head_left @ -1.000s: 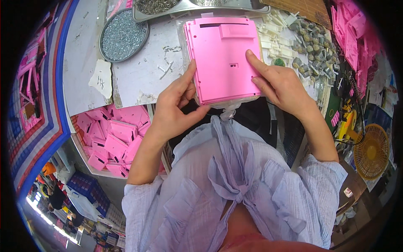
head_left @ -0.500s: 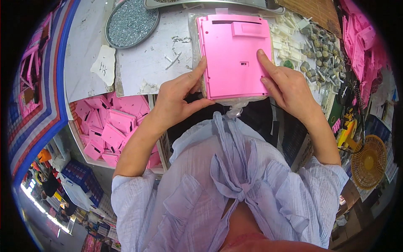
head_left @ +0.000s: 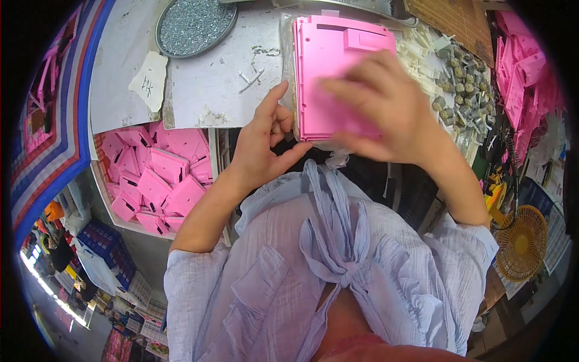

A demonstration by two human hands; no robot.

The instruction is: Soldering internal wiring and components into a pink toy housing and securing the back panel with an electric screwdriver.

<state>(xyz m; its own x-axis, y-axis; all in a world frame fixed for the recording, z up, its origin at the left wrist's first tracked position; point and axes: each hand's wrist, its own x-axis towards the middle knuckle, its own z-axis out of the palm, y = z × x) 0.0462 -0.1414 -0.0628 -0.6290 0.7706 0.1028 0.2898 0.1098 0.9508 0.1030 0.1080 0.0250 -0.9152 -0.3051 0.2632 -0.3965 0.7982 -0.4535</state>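
A flat pink plastic casing [head_left: 322,72] lies on a clear-plastic-wrapped block [head_left: 289,60] at the table's near edge. It has a long slot along its far end, a raised rectangular part and small corner holes. My left hand [head_left: 262,142] is beside its near left corner, thumb stretched toward that corner, forefinger raised apart and other fingers curled. The left hand is open and does not grip the casing. My right hand [head_left: 392,111] is over the casing's right half, smeared by motion. Its fingers are blurred, so whether they hold anything cannot be made out.
A round tray of small metal screws [head_left: 196,27] stands far left, near a torn white paper piece [head_left: 149,81]. White plastic parts [head_left: 416,54] and small metal motors [head_left: 467,90] lie to the right. A bin [head_left: 99,181] of pink casings [head_left: 157,187] sits lower left; more pink parts [head_left: 522,78] are far right.
My right hand has left the casing's right edge and swung left over its face. My left forefinger has come off the left edge. The whole view has shifted slightly.
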